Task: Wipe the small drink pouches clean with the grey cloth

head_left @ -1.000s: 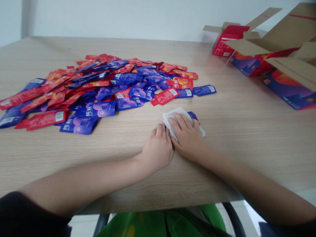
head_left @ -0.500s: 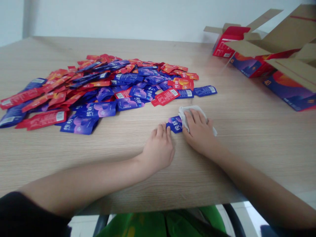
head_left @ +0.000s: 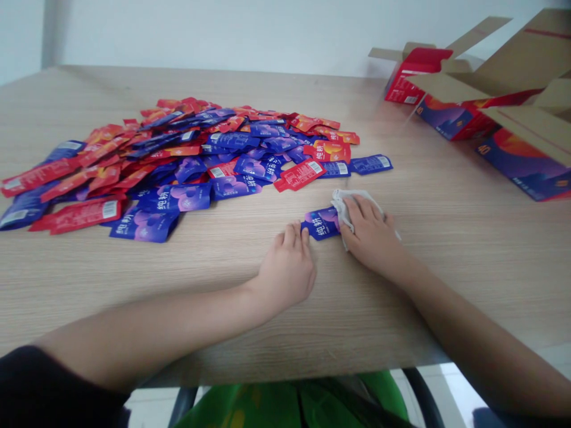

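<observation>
Blue pouch (head_left: 322, 224) lies flat on the table (head_left: 232, 351), closer to the near edge than the pouch pile (head_left: 223, 148). Left hand (head_left: 288, 261) pinches its narrow left end; right hand (head_left: 373, 238), palm down, clasps white cloth (head_left: 341, 209) over its right end.

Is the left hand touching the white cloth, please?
Apart. In the head view, part of the blue sachet shows between the left hand and the white cloth.

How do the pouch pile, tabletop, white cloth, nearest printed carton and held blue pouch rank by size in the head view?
1. Wood-grain tabletop
2. Pouch pile
3. Nearest printed carton
4. Blue pouch and white cloth, unranked: both partly covered
</observation>
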{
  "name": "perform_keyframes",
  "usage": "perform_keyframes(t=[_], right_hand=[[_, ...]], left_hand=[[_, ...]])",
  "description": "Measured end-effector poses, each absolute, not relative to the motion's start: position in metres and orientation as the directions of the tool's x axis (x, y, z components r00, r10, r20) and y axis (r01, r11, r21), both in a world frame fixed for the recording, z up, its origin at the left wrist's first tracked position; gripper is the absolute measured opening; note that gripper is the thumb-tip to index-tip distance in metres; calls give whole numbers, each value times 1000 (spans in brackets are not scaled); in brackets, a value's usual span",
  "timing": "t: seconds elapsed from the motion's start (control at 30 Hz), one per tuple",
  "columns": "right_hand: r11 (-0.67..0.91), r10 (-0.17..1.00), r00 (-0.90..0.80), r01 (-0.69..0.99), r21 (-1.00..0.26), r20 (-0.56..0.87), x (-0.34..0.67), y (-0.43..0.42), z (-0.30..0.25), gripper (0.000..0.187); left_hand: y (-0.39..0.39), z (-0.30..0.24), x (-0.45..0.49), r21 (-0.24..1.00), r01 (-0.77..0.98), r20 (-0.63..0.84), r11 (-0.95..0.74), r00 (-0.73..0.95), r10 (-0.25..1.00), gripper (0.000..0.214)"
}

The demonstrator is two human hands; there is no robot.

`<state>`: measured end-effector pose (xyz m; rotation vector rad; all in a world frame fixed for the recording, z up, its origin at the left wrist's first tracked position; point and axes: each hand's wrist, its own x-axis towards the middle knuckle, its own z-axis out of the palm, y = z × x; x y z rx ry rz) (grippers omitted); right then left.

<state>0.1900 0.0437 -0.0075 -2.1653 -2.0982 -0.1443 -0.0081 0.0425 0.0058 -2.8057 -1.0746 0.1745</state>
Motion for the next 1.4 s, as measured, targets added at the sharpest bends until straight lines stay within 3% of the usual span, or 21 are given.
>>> perform_keyframes(t=[0.17, 0.4, 0.63, 0.73, 1.03, 1.3, 1.4], right_hand=[[-29, 985, 30, 1000, -8, 171, 179, 43, -9, 55], [259, 950, -255, 966, 3, 182, 145, 32, -11, 54], [7, 982, -2, 1000, -23, 188, 184, 42, -13, 55], [-28, 980, 33, 999, -25, 198, 186, 45, -15, 55], [270, 950, -267, 963, 5, 164, 145, 33, -10, 55], [-47, 986, 55, 997, -54, 155, 191, 45, -10, 57], [-50, 985, 57, 998, -42, 164, 185, 46, -11, 57]], left_hand=[[42, 6, -8, -168, 654, -63, -738, 740, 670, 64], [43, 8, -8, -139, 652, -38, -745, 749, 662, 57], [42, 7, -8, -168, 654, -73, -738, 738, 671, 64], [42, 7, -8, -173, 655, -75, -736, 736, 672, 64], [43, 7, -9, -134, 643, -45, -754, 756, 653, 56], [43, 7, -8, -161, 650, -77, -743, 742, 665, 65], [42, 6, -8, -157, 651, -75, -743, 742, 666, 65]])
